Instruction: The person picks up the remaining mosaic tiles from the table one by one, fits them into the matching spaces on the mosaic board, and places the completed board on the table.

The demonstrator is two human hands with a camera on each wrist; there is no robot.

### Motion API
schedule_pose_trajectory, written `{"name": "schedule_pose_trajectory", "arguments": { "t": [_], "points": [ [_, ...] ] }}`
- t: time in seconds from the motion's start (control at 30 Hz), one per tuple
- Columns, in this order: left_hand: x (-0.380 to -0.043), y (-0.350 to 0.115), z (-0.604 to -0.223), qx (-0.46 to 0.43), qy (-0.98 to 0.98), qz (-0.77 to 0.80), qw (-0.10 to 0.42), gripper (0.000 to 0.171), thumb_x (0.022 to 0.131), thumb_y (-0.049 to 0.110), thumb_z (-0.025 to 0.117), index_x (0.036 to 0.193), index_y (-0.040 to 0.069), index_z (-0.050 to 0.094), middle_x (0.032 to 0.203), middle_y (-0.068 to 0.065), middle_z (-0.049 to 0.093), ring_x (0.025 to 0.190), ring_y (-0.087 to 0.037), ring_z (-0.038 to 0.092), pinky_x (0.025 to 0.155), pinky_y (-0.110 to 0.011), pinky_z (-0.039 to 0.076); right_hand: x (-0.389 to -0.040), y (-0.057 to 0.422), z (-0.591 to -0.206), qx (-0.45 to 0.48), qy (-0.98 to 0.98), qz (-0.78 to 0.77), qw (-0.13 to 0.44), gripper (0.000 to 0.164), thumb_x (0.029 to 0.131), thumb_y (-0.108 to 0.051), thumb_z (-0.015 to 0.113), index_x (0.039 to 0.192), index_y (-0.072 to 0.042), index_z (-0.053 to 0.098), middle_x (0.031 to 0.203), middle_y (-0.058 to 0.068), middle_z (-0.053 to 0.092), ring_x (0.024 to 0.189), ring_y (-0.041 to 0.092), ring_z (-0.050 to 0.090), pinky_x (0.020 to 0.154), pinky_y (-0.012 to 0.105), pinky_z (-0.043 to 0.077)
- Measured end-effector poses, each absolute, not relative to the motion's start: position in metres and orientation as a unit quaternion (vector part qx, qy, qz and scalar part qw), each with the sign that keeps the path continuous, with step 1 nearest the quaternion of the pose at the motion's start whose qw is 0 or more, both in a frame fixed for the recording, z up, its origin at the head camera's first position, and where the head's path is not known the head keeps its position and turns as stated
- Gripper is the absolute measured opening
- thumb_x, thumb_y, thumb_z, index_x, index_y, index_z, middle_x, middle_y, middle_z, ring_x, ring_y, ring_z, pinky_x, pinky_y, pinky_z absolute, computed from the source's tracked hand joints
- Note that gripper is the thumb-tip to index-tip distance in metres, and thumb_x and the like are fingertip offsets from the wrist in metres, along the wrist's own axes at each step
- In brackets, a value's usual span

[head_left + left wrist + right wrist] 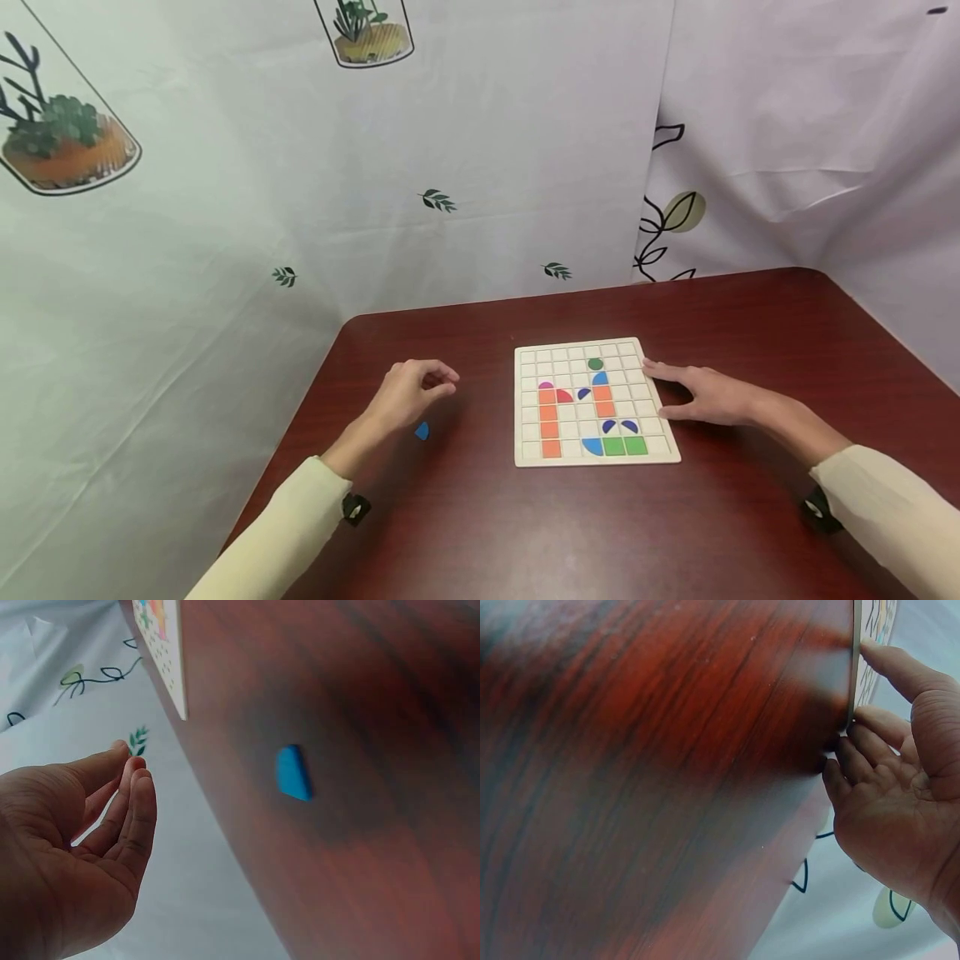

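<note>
Over the left part of the table, my left hand [408,392] hovers with fingers loosely curved and the thumb close to them; nothing shows between them. Below it, a small blue piece with a curved edge [422,431] lies on the wood. The left wrist view shows this blue piece [292,774] apart from the fingertips. A white square grid board [529,415] carries orange, green, blue, red and pink shape pieces. At the board's right edge, my right hand [708,394] rests with thumb and fingers spread, touching the rim. The right wrist view has the fingertips against that edge [855,675].
The dark reddish wooden table [585,533] has rounded far corners. A pale cloth [487,125] printed with plants hangs behind it and along its left side. Black wrist cameras [356,507] sit at both sleeves.
</note>
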State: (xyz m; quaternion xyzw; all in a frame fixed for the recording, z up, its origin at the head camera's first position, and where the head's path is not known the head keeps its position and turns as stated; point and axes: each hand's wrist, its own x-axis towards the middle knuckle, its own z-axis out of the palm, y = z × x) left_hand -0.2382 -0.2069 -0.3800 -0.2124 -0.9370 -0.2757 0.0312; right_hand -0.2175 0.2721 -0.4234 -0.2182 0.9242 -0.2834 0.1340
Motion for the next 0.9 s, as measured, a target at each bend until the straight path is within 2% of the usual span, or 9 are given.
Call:
{"name": "schedule_pose_trajectory", "arguments": {
  "t": [0.5,0.9],
  "points": [
    [-0.227,-0.231,-0.400,-0.174,-0.947,-0.271,0.012,0.015,0.095,0.012,0.082,0.110,0.010,0.081,0.094,0.006,0.075,0.085,-0.010,0.070,0.078,-0.035,0.058,-0.217,0.273,-0.422,-0.220,0.923,-0.285,0.133,0.090,0.094,-0.044,0.080,0.163,-0.004,0.038,0.168,0.026,0.030,0.148,0.055,0.032,0.111,0.072,0.036],
    [-0.220,-0.247,-0.412,-0.166,-0.951,-0.260,0.001,0.016,0.092,0.010,0.084,0.108,0.012,0.081,0.095,0.008,0.076,0.086,-0.009,0.074,0.087,-0.043,0.059,-0.217,0.272,-0.423,-0.217,0.923,-0.288,0.137,0.090,0.094,-0.044,0.080,0.164,-0.005,0.038,0.169,0.026,0.030,0.148,0.055,0.032,0.111,0.073,0.035]
  ]
}}
